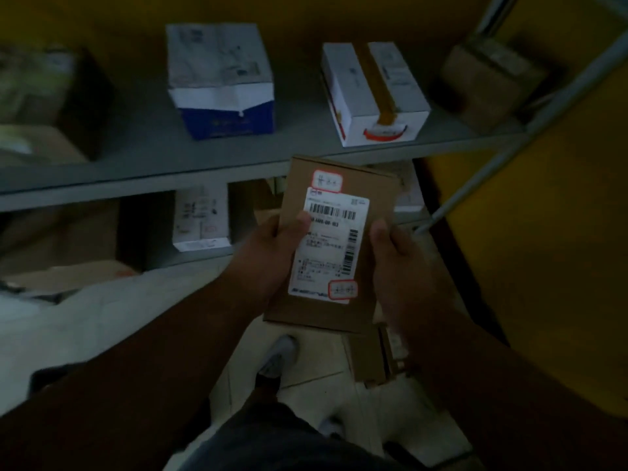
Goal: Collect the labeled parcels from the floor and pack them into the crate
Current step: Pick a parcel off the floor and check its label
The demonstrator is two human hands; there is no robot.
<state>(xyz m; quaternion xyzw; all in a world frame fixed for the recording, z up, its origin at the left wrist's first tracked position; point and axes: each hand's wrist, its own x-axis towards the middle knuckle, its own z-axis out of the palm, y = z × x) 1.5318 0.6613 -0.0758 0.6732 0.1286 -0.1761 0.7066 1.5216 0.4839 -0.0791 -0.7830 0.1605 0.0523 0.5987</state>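
Note:
A flat brown cardboard parcel with a white barcode label is held up in front of me at the middle of the view. My left hand grips its left edge, thumb lying over the label. Its right edge is gripped by my right hand, thumb on the front face. Below it, on the tiled floor, lies another brown parcel, partly hidden by my right forearm. No crate shows in the view.
A grey metal shelf runs across in front, carrying a white-and-blue box, a white box with brown tape and dim brown cartons. Lower shelf holds a white box. Yellow walls behind and right. My shoe stands on the floor.

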